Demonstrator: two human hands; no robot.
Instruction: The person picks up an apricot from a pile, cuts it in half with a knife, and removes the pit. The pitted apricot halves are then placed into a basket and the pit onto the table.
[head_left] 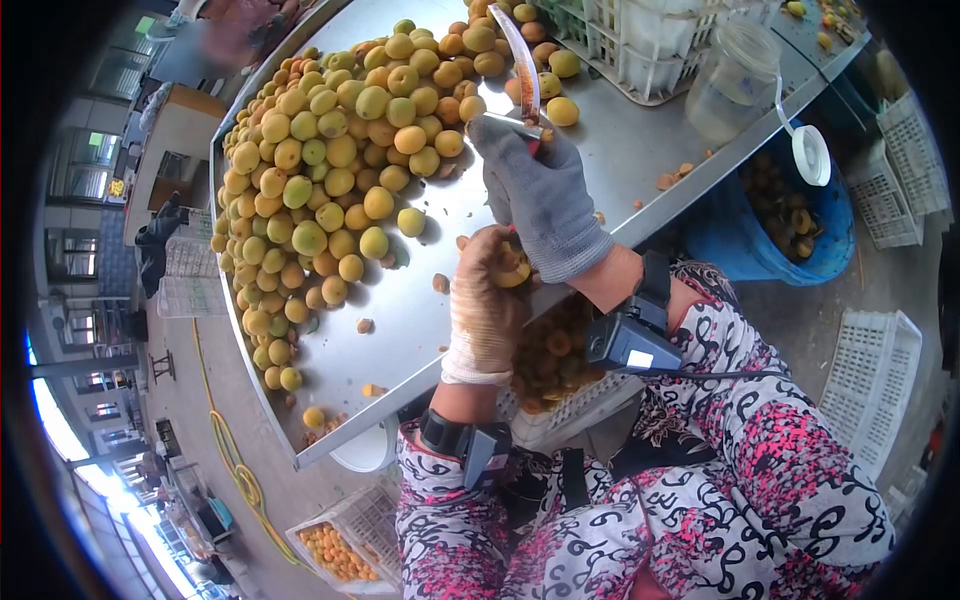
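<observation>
My right hand (545,195), in a grey glove, is closed round the handle of a knife (526,72), its curved blade pointing up and away from me. Just below and to the left, my left hand (484,305), in a stained cream glove, has its fingers curled around a cut apricot (512,270) at the table's near edge. A large pile of yellow-green apricots (340,150) covers the left and far parts of the metal table (430,290). Under the hands, a white crate (560,420) holds apricot pieces (555,350).
A white basket (655,50) and a clear plastic jar (735,85) stand at the table's far right. Beyond the right edge is a blue bucket (835,235) with fruit pieces. White crates (870,385) and a yellow hose (235,455) lie on the floor.
</observation>
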